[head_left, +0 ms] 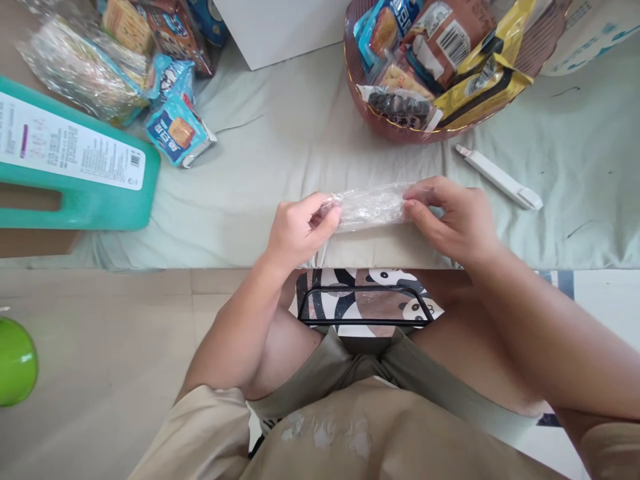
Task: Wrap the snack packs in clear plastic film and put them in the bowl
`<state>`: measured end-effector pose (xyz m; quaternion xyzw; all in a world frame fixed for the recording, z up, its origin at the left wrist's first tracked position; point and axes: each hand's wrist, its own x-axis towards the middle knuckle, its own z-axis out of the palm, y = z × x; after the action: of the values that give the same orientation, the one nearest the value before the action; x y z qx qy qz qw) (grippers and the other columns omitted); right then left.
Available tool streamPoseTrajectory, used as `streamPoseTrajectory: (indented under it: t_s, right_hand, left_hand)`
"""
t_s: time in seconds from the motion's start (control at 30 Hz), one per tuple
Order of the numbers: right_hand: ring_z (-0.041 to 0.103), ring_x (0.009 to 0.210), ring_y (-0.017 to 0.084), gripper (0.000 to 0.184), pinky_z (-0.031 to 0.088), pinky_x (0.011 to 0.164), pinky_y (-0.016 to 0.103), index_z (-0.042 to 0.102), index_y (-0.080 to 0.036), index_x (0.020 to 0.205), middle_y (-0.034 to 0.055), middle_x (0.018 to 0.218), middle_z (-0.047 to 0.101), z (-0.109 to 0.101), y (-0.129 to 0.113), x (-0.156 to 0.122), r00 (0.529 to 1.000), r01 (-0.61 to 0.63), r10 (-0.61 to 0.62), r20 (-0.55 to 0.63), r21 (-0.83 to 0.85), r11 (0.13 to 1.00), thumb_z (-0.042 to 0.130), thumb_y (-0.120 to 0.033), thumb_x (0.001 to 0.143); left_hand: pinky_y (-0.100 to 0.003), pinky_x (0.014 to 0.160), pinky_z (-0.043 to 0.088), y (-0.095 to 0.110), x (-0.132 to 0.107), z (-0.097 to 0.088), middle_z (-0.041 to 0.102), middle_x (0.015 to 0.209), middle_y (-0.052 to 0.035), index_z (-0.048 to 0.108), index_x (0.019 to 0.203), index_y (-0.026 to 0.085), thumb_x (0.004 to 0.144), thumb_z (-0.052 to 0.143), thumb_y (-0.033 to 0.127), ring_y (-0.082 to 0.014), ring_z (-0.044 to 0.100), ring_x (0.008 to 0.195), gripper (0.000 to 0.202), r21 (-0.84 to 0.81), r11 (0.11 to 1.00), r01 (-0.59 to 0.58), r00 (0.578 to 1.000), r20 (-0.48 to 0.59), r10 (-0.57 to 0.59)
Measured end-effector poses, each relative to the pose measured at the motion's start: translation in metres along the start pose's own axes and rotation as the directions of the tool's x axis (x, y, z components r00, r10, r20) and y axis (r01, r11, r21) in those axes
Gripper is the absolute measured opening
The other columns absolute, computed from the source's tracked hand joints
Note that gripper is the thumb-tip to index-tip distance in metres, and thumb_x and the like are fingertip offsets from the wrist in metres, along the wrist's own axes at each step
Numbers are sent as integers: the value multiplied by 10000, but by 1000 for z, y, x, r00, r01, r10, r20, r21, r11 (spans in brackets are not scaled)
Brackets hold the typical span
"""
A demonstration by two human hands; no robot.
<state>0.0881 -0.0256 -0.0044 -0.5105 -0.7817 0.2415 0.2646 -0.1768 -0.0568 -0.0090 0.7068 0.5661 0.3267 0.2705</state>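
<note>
A strip of crinkled clear plastic film [371,208] is stretched sideways between my two hands, just above the near edge of the cloth. My left hand [304,230] pinches its left end between thumb and fingers. At the opposite end, my right hand [453,217] grips the film the same way. Whether anything lies inside the plastic, I cannot tell. To the right of my right hand, a white slim cutter-like tool [499,177] lies on the cloth.
A ribbed reddish bowl [357,100] of packaged snacks stands behind my hands. Blue snack packets [179,132] and a clear bag [83,70] lie at the left, near a green jug [135,210]. A white box [285,30] stands at the back. The pale cloth [240,207] ends before my lap.
</note>
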Motion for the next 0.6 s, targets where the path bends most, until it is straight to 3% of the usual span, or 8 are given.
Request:
streamPoseTrajectory:
  t_s: [0.1, 0.2, 0.37, 0.6]
  right_hand:
    - [642, 576, 206, 301, 552, 658, 379, 629, -266, 1204, 12, 737, 761, 3, -1, 0, 997, -77, 77, -14, 13, 997, 597, -409, 942]
    - [626, 571, 210, 389, 540, 648, 389, 574, -273, 1296, 13, 758, 767, 5, 0, -1, 993, -115, 115, -26, -3, 993, 612, -360, 918]
    - [649, 619, 226, 474, 522, 635, 386, 557, -264, 1340, 5, 770, 753, 10, 8, -3, 997, -66, 63, -40, -88, 994, 627, -340, 877]
    - [639, 621, 244, 402, 492, 672, 391, 601, -250, 1297, 2, 679, 717, 9, 10, -1, 996, -85, 89, 18, -145, 986, 599, -364, 912]
  left_hand:
    - [-238, 577, 489, 0, 2, 4, 666, 635, 18, 747, 952, 195, 928, 602, 336, -107, 603, 571, 203, -2, 998, 59, 998, -15, -59]
    - [-233, 594, 491, 0, 4, 7, 663, 632, 29, 761, 984, 178, 899, 616, 295, -94, 587, 554, 205, 10, 998, 68, 997, -27, -68]
    - [-252, 623, 488, -5, 7, 10, 677, 629, 21, 785, 1013, 179, 884, 633, 292, -103, 575, 550, 229, 129, 990, 57, 997, -55, -50]
    - [-262, 591, 404, -14, 8, 14, 614, 584, 25, 790, 1057, 177, 923, 633, 352, -114, 517, 543, 271, 292, 956, 28, 997, -79, -5]
